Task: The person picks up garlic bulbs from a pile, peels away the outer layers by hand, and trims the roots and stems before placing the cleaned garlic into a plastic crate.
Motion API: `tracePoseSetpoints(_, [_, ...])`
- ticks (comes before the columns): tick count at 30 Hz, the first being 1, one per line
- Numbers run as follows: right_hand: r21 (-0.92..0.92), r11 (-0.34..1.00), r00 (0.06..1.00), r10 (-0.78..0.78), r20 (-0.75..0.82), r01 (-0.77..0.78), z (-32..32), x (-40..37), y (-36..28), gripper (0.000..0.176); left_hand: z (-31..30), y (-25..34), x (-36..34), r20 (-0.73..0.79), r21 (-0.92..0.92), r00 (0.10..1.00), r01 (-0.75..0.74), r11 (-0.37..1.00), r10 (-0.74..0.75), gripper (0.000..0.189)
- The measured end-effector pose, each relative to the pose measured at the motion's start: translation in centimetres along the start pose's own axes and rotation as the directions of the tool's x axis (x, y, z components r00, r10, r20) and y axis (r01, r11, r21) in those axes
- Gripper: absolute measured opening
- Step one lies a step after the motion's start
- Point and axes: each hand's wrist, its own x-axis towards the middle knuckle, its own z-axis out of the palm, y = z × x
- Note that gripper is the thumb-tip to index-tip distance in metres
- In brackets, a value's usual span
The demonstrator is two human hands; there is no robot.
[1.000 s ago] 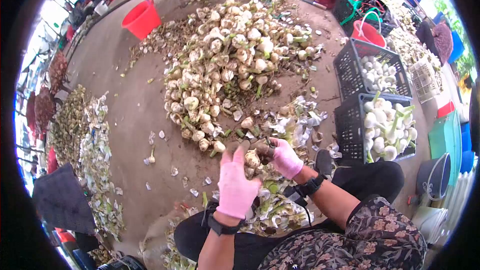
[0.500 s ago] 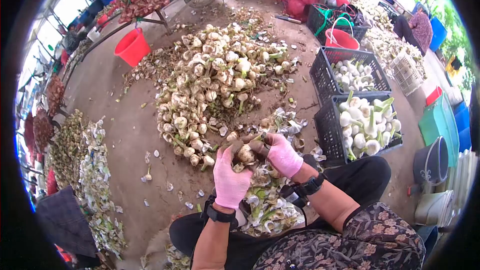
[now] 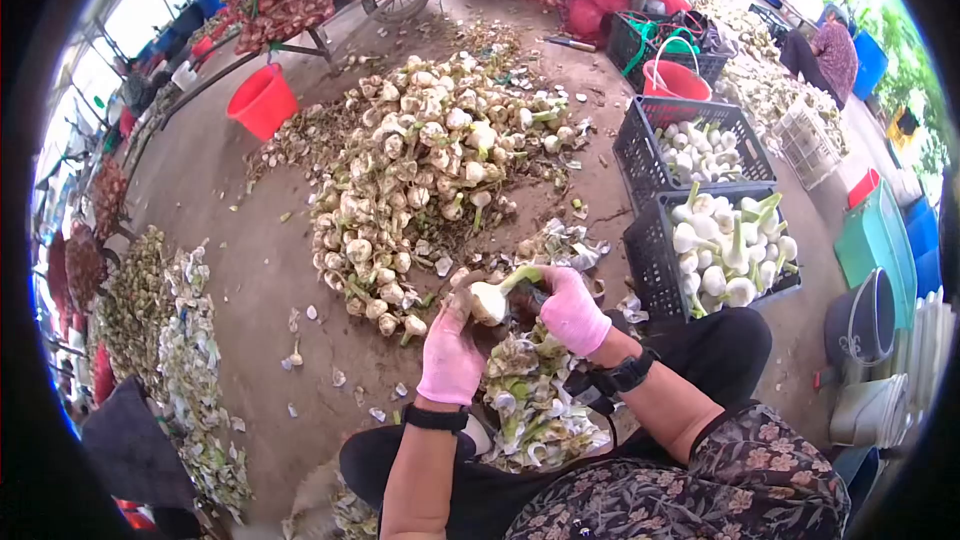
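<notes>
Between my two gloved hands is a garlic bulb [image 3: 488, 304], its face white and its green stem pointing up to the right. The fingers of my left hand [image 3: 452, 348] wrap round its left side. My right hand [image 3: 570, 310] is closed at the stem, its fingertips dark with dirt. Beyond them lies a heap of unpeeled garlic [image 3: 400, 170]. Loose peelings [image 3: 530, 400] lie below my hands, between my legs. To the right, a black crate [image 3: 655, 265] holds white peeled garlic with stems.
Behind that crate stands another black crate [image 3: 640, 155] of white garlic, then a red bucket [image 3: 676, 82]. A second red bucket [image 3: 263, 102] is at the back left. A person [image 3: 832, 55] sits at the upper right. A dark bucket [image 3: 858, 325] stands at right.
The bulb between my hands now shows a clean white face instead of brownish skin, with its green stem in sight. The view has shifted slightly.
</notes>
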Motion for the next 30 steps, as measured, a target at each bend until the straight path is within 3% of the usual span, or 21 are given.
tracePoseSetpoints(1, [-0.020, 1.000, 1.000, -0.012, -0.005, 0.012, 0.0, 0.0, -0.2, 0.017, 0.0, -0.5, 0.1, 0.005, 0.004, 1.000, 0.002, 1.000, -0.002, 0.040])
tracePoseSetpoints(2, [-0.083, 0.996, 0.998, -0.044, -0.033, 0.042, 0.0, -0.3, -0.6, 0.017, -0.1, -1.1, 0.2, 0.020, 0.264, 0.988, -0.154, 0.952, 0.154, 0.039])
tracePoseSetpoints(3, [-0.082, 0.996, 0.998, -0.047, -0.039, 0.044, -0.1, -0.4, -0.9, 0.017, 0.0, -1.3, 0.2, 0.020, 0.387, 0.982, -0.183, 0.904, 0.190, 0.040])
tracePoseSetpoints(4, [0.013, 1.000, 0.998, 0.025, -0.052, -0.024, -0.2, -0.5, -1.0, 0.020, 0.3, -1.3, 0.1, 0.019, 0.503, 0.974, -0.205, 0.840, 0.226, 0.042])
tracePoseSetpoints(5, [0.110, 0.990, 0.993, 0.098, -0.058, -0.092, -0.3, -0.7, -1.0, 0.022, 0.8, -1.3, 0.1, 0.024, 0.504, 0.975, -0.203, 0.839, 0.222, 0.042])
tracePoseSetpoints(6, [0.111, 0.990, 0.993, 0.099, -0.064, -0.091, -0.3, -0.8, -0.9, 0.022, 1.2, -1.6, 0.0, 0.077, 0.708, 0.939, -0.289, 0.644, 0.336, 0.048])
tracePoseSetpoints(7, [-0.056, 0.998, 0.996, 0.011, -0.092, -0.016, -0.3, -1.0, -0.7, 0.026, 1.4, -1.8, 0.0, 0.157, 0.854, 0.890, -0.341, 0.394, 0.428, 0.055])
tracePoseSetpoints(8, [-0.225, 0.973, 0.992, -0.080, -0.102, 0.055, -0.2, -1.0, -0.6, 0.030, 1.1, -1.9, 0.1, 0.107, 0.837, 0.875, -0.336, 0.433, 0.471, 0.058])
tracePoseSetpoints(9, [-0.223, 0.973, 0.992, -0.081, -0.101, 0.056, -0.3, -0.9, -0.5, 0.030, 1.3, -1.7, 0.0, 0.107, 0.837, 0.875, -0.336, 0.432, 0.472, 0.058])
tracePoseSetpoints(11, [-0.476, 0.832, 0.926, -0.367, -0.086, 0.286, -0.3, -0.7, -0.9, 0.031, 1.9, -0.9, -0.4, -0.012, 0.679, 0.918, -0.283, 0.678, 0.395, 0.053])
tracePoseSetpoints(13, [-0.522, 0.817, 0.942, -0.328, -0.075, 0.244, -0.8, 0.1, -1.0, 0.030, 0.8, -0.9, -0.3, 0.041, 0.699, 0.926, -0.295, 0.652, 0.376, 0.051])
tracePoseSetpoints(15, [-0.625, 0.743, 0.888, -0.427, -0.169, 0.238, -1.8, 2.0, 1.1, 0.032, 1.1, -0.5, -1.0, 0.055, 0.495, 0.989, -0.145, 0.856, 0.136, 0.052])
tracePoseSetpoints(17, [-0.616, 0.770, 0.918, -0.348, -0.189, 0.165, -2.0, 3.0, 1.8, 0.035, 0.6, -1.3, -1.1, 0.098, 0.557, 0.986, -0.168, 0.813, 0.136, 0.045])
tracePoseSetpoints(19, [-0.658, 0.709, 0.924, -0.378, -0.052, 0.253, -2.2, 3.5, 2.0, 0.034, 0.3, -1.5, -1.4, 0.044, 0.217, 0.999, -0.018, 0.976, 0.009, 0.045])
tracePoseSetpoints(20, [-0.639, 0.749, 0.960, -0.275, -0.057, 0.176, -2.5, 3.6, 1.9, 0.039, 0.2, -1.2, -1.4, 0.068, 0.160, 0.997, 0.017, 0.987, -0.028, 0.046])
tracePoseSetpoints(21, [-0.637, 0.750, 0.960, -0.275, -0.055, 0.178, -2.8, 3.4, 1.9, 0.039, 0.4, -0.9, -1.5, 0.066, 0.160, 0.997, 0.015, 0.987, -0.026, 0.046])
tracePoseSetpoints(23, [-0.332, 0.903, 0.959, -0.285, 0.016, 0.274, -2.8, 2.1, 0.3, 0.046, 1.3, -0.2, -1.8, 0.004, 0.159, 1.000, -0.002, 0.987, 0.001, 0.048])
tracePoseSetpoints(24, [-0.263, 0.926, 0.962, -0.256, 0.094, 0.273, -3.1, 1.2, -1.1, 0.051, 0.7, -0.4, -1.3, 0.064, 0.208, 0.995, -0.084, 0.975, 0.072, 0.046])
tracePoseSetpoints(27, [-0.207, 0.959, 0.969, -0.151, 0.195, 0.191, -3.1, -0.4, -4.1, 0.048, 0.6, -0.5, -1.3, 0.044, 0.228, 0.996, -0.083, 0.970, 0.075, 0.044])
tracePoseSetpoints(28, [-0.347, 0.932, 0.981, -0.040, 0.191, 0.105, -2.8, -0.9, -5.4, 0.047, 0.6, -0.7, -1.2, 0.047, 0.228, 0.996, -0.079, 0.970, 0.070, 0.044])
tracePoseSetpoints(30, [-0.388, 0.902, 0.975, -0.132, 0.176, 0.192, -2.6, -0.9, -4.6, 0.047, 0.4, -0.9, -1.2, -0.012, 0.218, 0.999, -0.037, 0.975, 0.041, 0.043])
